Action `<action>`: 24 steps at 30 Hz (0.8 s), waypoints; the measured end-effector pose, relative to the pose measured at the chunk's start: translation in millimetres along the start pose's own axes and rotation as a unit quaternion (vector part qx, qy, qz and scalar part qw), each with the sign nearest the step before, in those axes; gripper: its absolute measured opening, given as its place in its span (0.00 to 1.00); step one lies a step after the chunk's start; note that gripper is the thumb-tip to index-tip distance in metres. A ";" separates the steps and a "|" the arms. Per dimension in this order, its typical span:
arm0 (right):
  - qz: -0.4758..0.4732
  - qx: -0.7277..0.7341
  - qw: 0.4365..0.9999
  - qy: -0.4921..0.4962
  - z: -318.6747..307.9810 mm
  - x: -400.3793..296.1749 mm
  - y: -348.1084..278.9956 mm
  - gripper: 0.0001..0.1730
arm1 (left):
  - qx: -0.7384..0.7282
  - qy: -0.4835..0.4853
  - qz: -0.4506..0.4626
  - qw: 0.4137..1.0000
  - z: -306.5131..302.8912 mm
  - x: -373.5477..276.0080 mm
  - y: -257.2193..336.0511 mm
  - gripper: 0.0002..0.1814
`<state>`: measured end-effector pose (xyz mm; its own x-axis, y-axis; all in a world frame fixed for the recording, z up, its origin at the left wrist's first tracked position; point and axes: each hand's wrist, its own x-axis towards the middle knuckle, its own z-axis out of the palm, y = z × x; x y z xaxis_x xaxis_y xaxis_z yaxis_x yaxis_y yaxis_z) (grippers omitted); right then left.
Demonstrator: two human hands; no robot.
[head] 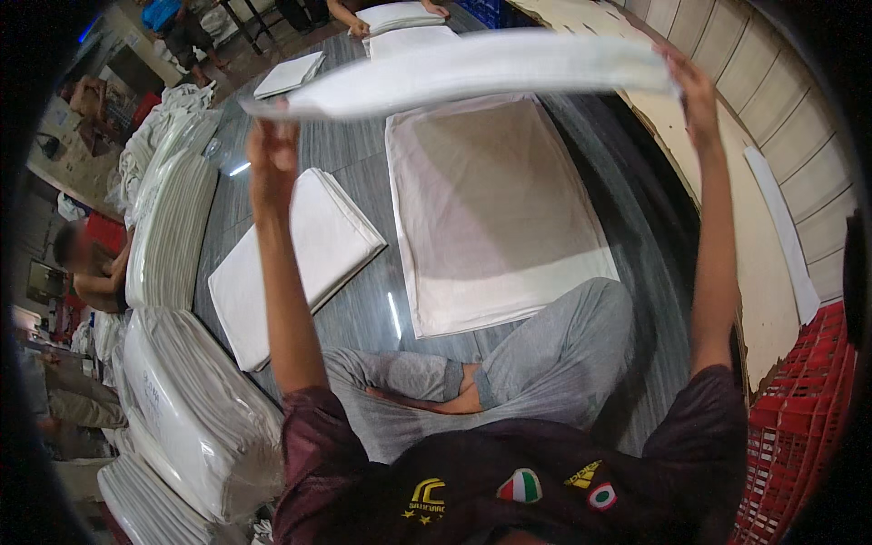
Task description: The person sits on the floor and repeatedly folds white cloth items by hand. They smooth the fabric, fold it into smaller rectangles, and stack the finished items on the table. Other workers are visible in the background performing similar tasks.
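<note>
A white cloth (470, 71) is stretched wide in the air between my two raised hands, blurred by motion. My left hand (274, 153) grips its left end, and my right hand (691, 95) has the right end. Below it a flat rectangular white cloth (490, 197), partly in shadow, lies on the grey wood-patterned surface (354, 146) before my crossed legs. Beside it, to the left, rests a folded stack of white cloth (334, 238), partly hidden behind my left forearm.
Tall plastic-wrapped bundles of white cloth (174, 231) line the left edge. A smaller folded white cloth (289, 73) lies at the far left. Another person's hands (359, 27) hold folded white cloth (402, 15) at the far end. Red plastic crates (793, 422) stand at the right.
</note>
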<state>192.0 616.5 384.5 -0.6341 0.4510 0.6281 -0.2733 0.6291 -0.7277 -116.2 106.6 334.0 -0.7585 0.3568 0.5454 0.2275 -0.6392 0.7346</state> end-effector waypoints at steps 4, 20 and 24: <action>0.199 0.099 0.975 -0.021 46.2 -117.9 78.6 0.17 | -0.025 0.081 -0.145 0.986 -51.4 -131.4 -76.0 0.26; 0.463 0.020 0.884 -0.058 76.2 -305.6 213.0 0.14 | 0.357 0.162 -0.320 0.863 -70.4 -336.2 -210.4 0.32; 0.447 -0.024 0.893 -0.047 58.1 -315.4 208.3 0.19 | 0.317 0.193 -0.393 0.842 -64.8 -339.2 -187.8 0.29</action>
<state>293.0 568.5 18.8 -0.6421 0.7326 -0.2259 0.4022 0.0710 -0.9128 58.8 61.4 -15.1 -0.9408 0.1747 -0.2906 -0.2491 0.2254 0.9419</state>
